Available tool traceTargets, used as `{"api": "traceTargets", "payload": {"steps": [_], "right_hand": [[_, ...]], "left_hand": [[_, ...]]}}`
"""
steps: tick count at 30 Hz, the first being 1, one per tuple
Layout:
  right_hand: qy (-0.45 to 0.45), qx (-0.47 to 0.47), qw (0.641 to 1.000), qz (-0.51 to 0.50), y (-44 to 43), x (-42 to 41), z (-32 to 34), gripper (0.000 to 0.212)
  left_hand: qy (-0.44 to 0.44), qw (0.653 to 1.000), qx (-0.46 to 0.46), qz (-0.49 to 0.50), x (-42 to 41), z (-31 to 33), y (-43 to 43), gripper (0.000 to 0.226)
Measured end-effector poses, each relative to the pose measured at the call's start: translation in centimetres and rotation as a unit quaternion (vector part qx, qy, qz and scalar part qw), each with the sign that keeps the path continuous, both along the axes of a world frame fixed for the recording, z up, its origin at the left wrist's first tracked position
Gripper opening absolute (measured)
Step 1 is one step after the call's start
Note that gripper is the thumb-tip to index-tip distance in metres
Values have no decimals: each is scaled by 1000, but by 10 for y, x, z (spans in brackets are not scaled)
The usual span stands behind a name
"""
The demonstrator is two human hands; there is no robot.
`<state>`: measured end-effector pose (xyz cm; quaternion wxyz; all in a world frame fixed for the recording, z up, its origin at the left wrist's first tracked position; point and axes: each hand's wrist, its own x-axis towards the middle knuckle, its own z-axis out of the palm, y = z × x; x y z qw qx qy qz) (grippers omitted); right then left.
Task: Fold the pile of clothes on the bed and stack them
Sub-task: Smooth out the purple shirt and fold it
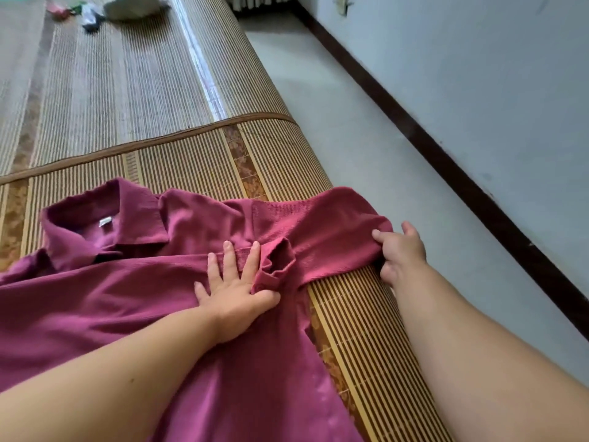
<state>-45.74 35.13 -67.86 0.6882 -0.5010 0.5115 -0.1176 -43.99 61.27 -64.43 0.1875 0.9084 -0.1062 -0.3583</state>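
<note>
While the left hand, grip released, presses flat on the maroon polo shirt spread on the bed's bamboo mat, the right hand, grip pinching the sleeve at the bed edge, risks dragging the bunched seam into a crooked fold.

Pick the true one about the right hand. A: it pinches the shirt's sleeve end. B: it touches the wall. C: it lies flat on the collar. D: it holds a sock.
A: the right hand pinches the sleeve end of the maroon polo shirt; the left hand presses flat on it.
</note>
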Motion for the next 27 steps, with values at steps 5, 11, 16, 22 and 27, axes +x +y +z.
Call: {"api": "traceTargets", "payload": {"steps": [5,11,16,22,27], "right_hand": [[-33,36,998,-27,3,0,11,85],[-56,66,993,-76,-1,0,22,89],[-47,60,988,-132,-14,-4,19,86],[-4,32,970,-240,-47,-6,28,93],[-48,49,954,-292,-86,-2,67,83]], "left_hand": [[-36,990,-71,-119,-17,48,37,87],[-68,977,38,-198,-45,14,11,106],[-86,981,89,-150,-29,-14,0,111],[-25,982,120,-147,-21,-23,-3,117],[-13,980,135,-146,-22,-21,-5,120]]}}
